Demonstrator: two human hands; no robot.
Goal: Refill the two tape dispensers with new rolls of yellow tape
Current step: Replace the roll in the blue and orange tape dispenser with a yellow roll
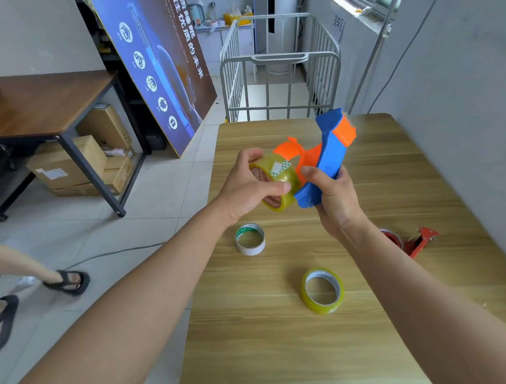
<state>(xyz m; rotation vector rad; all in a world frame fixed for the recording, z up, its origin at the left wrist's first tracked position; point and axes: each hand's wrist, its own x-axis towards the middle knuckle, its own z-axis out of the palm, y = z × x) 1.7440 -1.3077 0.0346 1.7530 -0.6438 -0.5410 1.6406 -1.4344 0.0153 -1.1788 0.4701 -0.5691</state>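
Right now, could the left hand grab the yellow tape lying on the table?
Probably not yet: the left hand grips another yellow roll. Nothing blocks the table roll, though.

On table (289, 355): core (252, 250) left, roll (321, 308) nearer, dispenser (416, 244) right.

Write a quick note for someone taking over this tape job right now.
Left hand grips a yellow tape roll.
Right hand grips the blue-and-orange dispenser; the roll is at its orange hub, seating unclear.
On the table: second yellow roll, empty white core, red dispenser partly behind the right forearm.
Done: nothing clearly refilled.
Left to do: finish loading this dispenser, then the red one.
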